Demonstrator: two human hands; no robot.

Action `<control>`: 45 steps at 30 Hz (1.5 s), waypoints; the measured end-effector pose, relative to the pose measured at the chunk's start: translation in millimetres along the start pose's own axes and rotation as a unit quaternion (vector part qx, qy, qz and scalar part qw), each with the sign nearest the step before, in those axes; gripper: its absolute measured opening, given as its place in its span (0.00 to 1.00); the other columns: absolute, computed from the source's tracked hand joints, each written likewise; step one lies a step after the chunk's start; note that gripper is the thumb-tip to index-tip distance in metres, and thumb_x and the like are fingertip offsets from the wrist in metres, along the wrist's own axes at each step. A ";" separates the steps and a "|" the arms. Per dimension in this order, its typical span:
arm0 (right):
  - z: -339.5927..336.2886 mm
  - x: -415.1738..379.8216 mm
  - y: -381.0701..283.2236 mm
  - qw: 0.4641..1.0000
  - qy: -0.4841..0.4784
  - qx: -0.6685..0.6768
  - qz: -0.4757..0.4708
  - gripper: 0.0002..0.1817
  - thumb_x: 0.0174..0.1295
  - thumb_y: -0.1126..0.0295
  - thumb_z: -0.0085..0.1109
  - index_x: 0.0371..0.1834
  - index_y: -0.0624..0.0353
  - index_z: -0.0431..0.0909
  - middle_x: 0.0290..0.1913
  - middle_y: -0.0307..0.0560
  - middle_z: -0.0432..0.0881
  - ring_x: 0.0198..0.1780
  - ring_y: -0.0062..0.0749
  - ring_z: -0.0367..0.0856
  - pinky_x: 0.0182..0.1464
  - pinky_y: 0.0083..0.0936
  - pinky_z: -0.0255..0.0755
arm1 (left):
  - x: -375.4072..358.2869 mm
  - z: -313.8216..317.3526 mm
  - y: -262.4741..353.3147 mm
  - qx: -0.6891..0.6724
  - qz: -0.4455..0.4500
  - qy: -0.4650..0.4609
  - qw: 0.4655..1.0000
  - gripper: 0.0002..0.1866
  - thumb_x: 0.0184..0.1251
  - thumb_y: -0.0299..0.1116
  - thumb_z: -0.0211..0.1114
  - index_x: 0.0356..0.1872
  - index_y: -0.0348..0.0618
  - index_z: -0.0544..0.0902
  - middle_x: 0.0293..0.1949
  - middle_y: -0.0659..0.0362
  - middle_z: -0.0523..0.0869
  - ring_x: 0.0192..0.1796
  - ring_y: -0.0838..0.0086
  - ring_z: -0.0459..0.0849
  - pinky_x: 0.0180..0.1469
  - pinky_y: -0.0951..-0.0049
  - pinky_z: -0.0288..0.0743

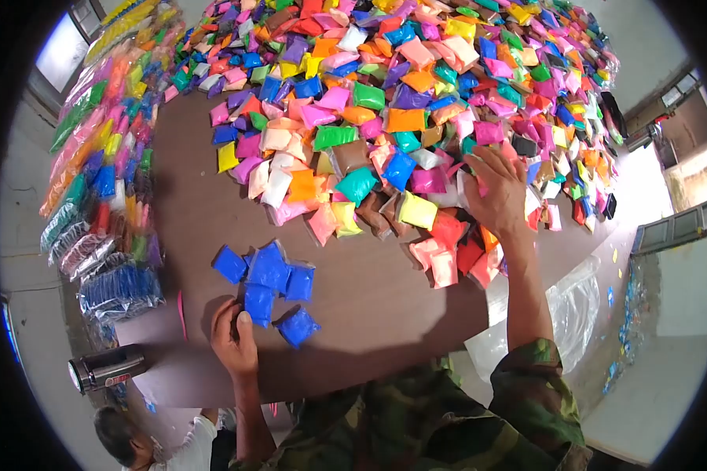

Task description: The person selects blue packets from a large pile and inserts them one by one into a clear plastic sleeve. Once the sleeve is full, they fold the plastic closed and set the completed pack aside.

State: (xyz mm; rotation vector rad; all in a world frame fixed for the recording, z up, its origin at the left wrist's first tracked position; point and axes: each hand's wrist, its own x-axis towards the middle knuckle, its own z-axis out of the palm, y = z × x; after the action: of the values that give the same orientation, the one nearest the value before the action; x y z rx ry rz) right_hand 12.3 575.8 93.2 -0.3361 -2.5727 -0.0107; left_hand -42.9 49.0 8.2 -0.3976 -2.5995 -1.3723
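Note:
My left hand point(236, 341) is low on the left of the brown table, fingers curled and thumb at the left edge of a small blue packet point(258, 304); it seems to pinch that edge. Several more blue packets lie close around it, among them a larger one point(268, 268) and a separate one point(298, 326). On the right, my right hand point(495, 192) reaches over the front of a big heap of coloured packets point(385, 118), its fingers apart. Pink and red packets point(444, 267) lie below its wrist. Its fingertips are partly lost among the packets.
Bundles of bagged coloured packets point(110, 173) line the left table edge. A dark metallic flask point(108, 369) lies at the lower left, near a thin pink stick point(182, 315). Clear plastic sheeting point(569, 314) is at the right. Another person point(145, 443) is at the bottom left.

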 end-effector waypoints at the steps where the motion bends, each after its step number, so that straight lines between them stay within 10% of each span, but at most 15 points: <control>1: -0.6 -4.4 -6.4 1.000 0.001 0.031 0.001 0.20 0.64 0.65 0.70 0.60 0.52 0.90 0.69 0.45 0.86 0.71 0.44 0.82 0.75 0.56 0.65 | -0.8 -0.8 -0.4 0.002 0.000 -0.010 1.000 0.17 0.84 0.33 0.65 0.61 0.28 0.85 0.63 0.49 0.87 0.62 0.64 0.86 0.67 0.64 0.78; 11: -5.6 -44.4 -102.3 0.994 -0.006 0.084 -0.076 0.16 0.61 0.64 0.77 0.53 0.50 0.91 0.60 0.40 0.88 0.69 0.38 0.83 0.80 0.58 0.59 | 2.8 -0.5 4.1 0.032 0.008 0.013 0.999 0.13 0.82 0.30 0.66 0.56 0.29 0.88 0.60 0.49 0.89 0.61 0.65 0.87 0.66 0.63 0.79; 25: 61.1 51.4 -197.9 0.948 -0.110 0.082 -0.286 0.36 0.54 0.54 0.77 0.71 0.44 0.83 0.80 0.55 0.70 0.84 0.53 0.62 0.81 0.63 0.56 | 7.1 1.3 14.8 -0.027 -0.010 0.038 0.999 0.13 0.71 0.30 0.73 0.49 0.30 0.89 0.54 0.43 0.91 0.55 0.53 0.91 0.61 0.60 0.83; 33: 75.1 99.0 -115.9 0.962 -0.027 0.028 -0.269 0.22 0.52 0.58 0.72 0.51 0.49 0.91 0.66 0.42 0.85 0.72 0.45 0.78 0.78 0.59 0.59 | 7.0 -0.9 18.3 -0.038 -0.037 0.046 0.998 0.12 0.69 0.28 0.74 0.49 0.31 0.90 0.54 0.44 0.92 0.56 0.54 0.92 0.62 0.60 0.84; 45: -1.7 72.2 38.4 0.998 -0.003 -0.002 -0.056 0.27 0.58 0.71 0.74 0.63 0.55 0.87 0.66 0.52 0.86 0.72 0.52 0.81 0.70 0.50 0.75 | 4.3 1.1 8.1 -0.060 -0.022 0.045 0.997 0.12 0.72 0.30 0.74 0.50 0.33 0.90 0.56 0.47 0.91 0.56 0.58 0.91 0.58 0.64 0.84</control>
State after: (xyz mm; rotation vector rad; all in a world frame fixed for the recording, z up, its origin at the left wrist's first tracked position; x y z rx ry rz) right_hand -37.0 629.9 129.6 -0.1941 -2.5936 -0.0546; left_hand -44.5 55.0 15.1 -0.2887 -2.4762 -1.5279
